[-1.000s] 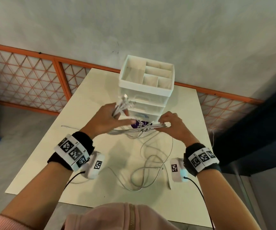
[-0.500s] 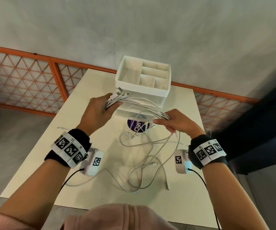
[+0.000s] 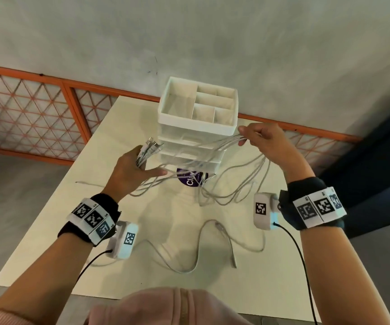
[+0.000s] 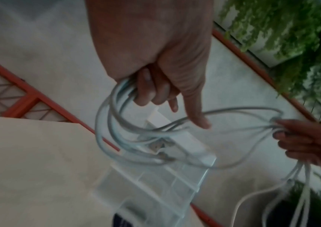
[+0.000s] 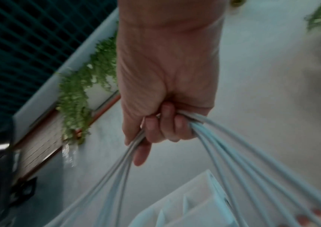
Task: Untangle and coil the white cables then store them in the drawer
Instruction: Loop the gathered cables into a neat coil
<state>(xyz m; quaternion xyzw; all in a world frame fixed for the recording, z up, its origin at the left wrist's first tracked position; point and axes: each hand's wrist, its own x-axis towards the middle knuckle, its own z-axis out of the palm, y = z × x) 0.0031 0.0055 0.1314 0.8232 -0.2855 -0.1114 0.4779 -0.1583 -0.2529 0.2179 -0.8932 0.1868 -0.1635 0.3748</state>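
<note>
Several white cables [image 3: 196, 160] stretch in the air between my two hands, in front of the white drawer unit [image 3: 197, 127]. My left hand [image 3: 137, 167] grips the plug ends [image 3: 150, 147] in a bundle, thumb stretched out to the right. In the left wrist view the left hand [image 4: 151, 92] has its fingers curled round the cables [image 4: 117, 126]. My right hand [image 3: 257, 139] pinches the strands higher up, beside the unit's top right corner; in the right wrist view its fingers [image 5: 163, 126] close over the cables [image 5: 224, 153]. Slack loops [image 3: 231, 191] hang to the table.
A cream table [image 3: 48, 242] stands against an orange lattice railing [image 3: 32, 113]. One loose white cable [image 3: 198, 249] snakes across the near part of the table. A purple round label [image 3: 193, 180] lies at the foot of the drawer unit, whose drawers look closed.
My hands have drawn apart. The right hand rose and went right with the strands, pulling the bundle taut and lifting much of the slack off the table. The left hand stayed near the unit.
</note>
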